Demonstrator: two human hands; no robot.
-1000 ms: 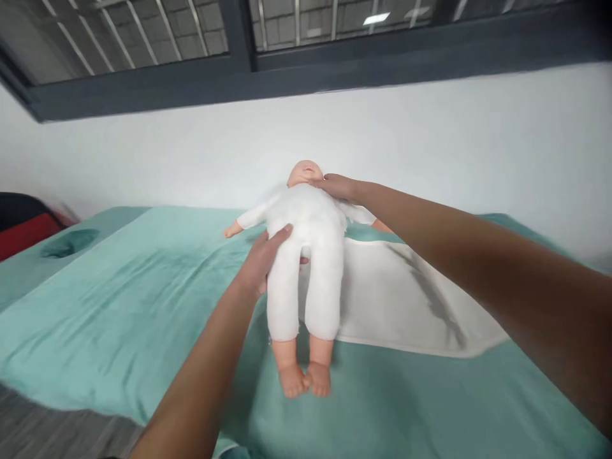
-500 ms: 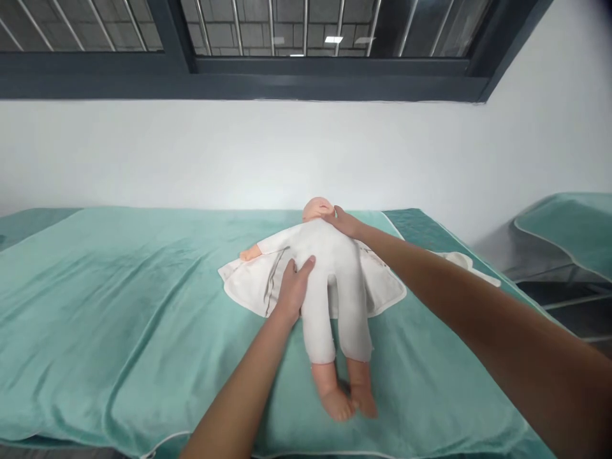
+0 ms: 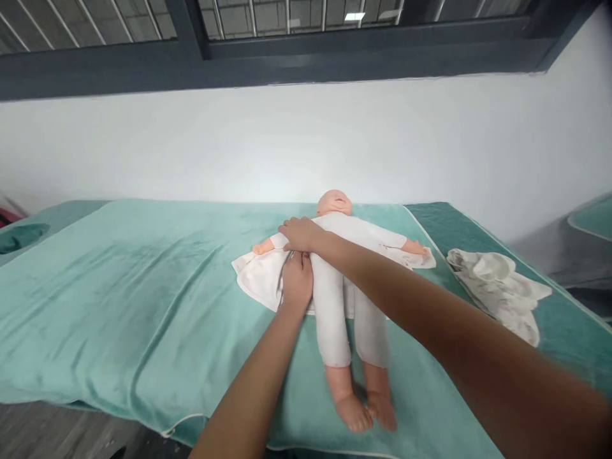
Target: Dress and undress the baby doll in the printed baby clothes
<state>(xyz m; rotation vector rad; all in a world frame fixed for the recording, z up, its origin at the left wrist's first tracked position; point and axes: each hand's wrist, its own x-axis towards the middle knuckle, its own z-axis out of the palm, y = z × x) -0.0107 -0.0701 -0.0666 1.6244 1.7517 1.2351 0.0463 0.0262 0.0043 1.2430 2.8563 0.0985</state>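
A baby doll (image 3: 329,274) in a white bodysuit lies on its back, head toward the wall and bare feet toward me. Spread beneath it is a white cloth garment (image 3: 258,280), showing on both sides of the body. My left hand (image 3: 297,280) is closed against the doll's side, at the edge of the garment; what its fingers hold is hidden. Just above it, my right hand (image 3: 302,234) reaches across the doll's torso and rests over its upper arm on the left of the picture, fingers stretched out.
A green padded bed (image 3: 119,306) carries the doll. Folded white clothes (image 3: 497,280) lie on the bed's right side. Behind rises a white wall (image 3: 191,146), with a dark-framed barred window (image 3: 335,57) above. Another green surface (image 3: 593,217) stands at the far right.
My right hand has moved left from beside the doll's head to its upper arm. My left hand's fingers have closed at the doll's side. The view has shifted, showing more folded clothes.
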